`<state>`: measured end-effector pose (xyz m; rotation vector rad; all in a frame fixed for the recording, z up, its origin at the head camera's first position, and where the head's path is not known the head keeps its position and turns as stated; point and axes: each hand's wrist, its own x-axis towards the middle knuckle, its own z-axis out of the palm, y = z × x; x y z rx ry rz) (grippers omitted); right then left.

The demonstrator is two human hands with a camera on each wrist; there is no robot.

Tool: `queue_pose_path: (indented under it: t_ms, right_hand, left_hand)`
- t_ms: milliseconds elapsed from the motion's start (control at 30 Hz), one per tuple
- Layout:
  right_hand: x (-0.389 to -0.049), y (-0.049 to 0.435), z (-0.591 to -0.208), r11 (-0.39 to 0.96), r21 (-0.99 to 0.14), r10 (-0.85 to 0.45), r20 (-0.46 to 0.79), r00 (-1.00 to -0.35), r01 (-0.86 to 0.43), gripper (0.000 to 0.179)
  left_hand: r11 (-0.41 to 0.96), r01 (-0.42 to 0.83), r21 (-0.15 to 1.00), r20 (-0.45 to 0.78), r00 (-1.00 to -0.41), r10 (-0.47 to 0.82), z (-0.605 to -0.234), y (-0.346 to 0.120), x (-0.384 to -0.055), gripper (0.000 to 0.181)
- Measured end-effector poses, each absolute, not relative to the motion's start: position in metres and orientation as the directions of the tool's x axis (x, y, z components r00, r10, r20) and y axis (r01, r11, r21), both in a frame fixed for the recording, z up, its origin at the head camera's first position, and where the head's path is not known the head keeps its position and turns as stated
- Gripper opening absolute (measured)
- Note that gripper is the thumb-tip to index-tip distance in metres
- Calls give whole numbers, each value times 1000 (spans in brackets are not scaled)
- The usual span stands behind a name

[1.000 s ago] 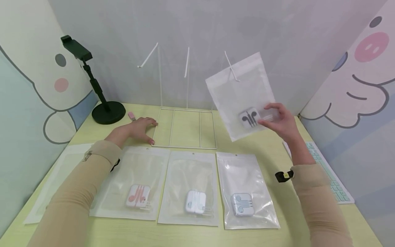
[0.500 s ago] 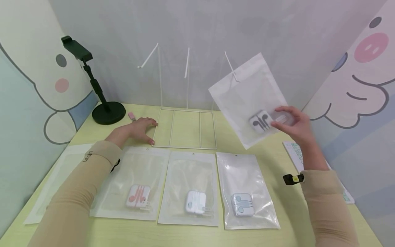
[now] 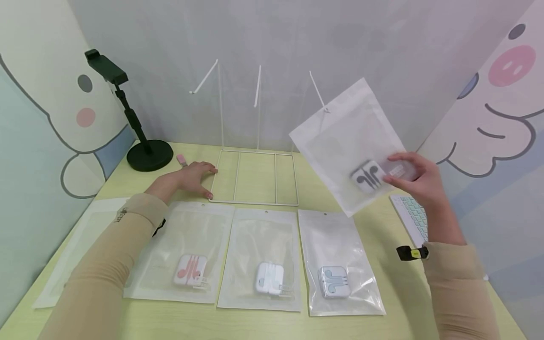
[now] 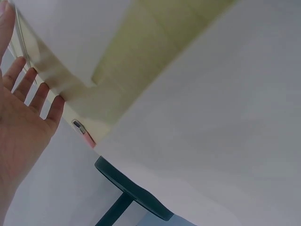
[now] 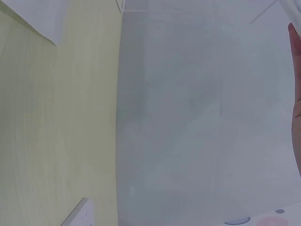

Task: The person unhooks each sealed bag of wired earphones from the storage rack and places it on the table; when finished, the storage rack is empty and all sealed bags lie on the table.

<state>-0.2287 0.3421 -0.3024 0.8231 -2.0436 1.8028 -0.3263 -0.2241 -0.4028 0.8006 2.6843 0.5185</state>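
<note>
My right hand (image 3: pixel 418 182) pinches the lower right part of a white zip bag (image 3: pixel 340 137) holding earphones (image 3: pixel 368 177) in a case with dark buds. The bag is tilted, its top edge at the tip of the right hook (image 3: pixel 318 89) of a white wire rack (image 3: pixel 255 203); I cannot tell whether the hook passes through its hole. Against the left side of the rack's base rests my left hand (image 3: pixel 193 179), fingers spread. The left wrist view shows this hand (image 4: pixel 28 122) with fingers extended. Only an edge of the right hand (image 5: pixel 297 94) shows in its wrist view.
Along the front lie bags with pink (image 3: pixel 170 236), white (image 3: pixel 263 236) and light blue (image 3: pixel 335 236) earphones. Another bag (image 3: pixel 63 264) is partly under the left arm. A black stand (image 3: pixel 148 156), a small pink stick (image 3: pixel 181 159) and a keyboard (image 3: pixel 410 217) stand or lie around.
My right hand has moved right and down with the earphone bag, whose top edge has slid to the hook's tip. The left hand has stayed at the rack.
</note>
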Motion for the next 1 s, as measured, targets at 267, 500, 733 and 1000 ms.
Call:
queue_pose_path:
  t_ms: [267,500,733,1000]
  right_hand:
    - [-220,344,-300,9,-805,-226,576,-786,-593,44]
    - [-213,345,-297,-25,-784,-225,609,-760,-620,43]
    - [-211,344,-291,-136,-718,-250,691,-678,-682,40]
    - [-211,344,-282,-245,-633,-183,774,-606,-734,43]
  left_hand:
    - [778,476,410,-167,-799,577,-403,-224,-327,89]
    - [772,485,409,-163,-794,586,-403,-224,-328,89]
    - [776,476,414,-166,-799,578,-404,-226,-328,88]
    - [775,479,412,-165,-797,581,-405,-227,-328,89]
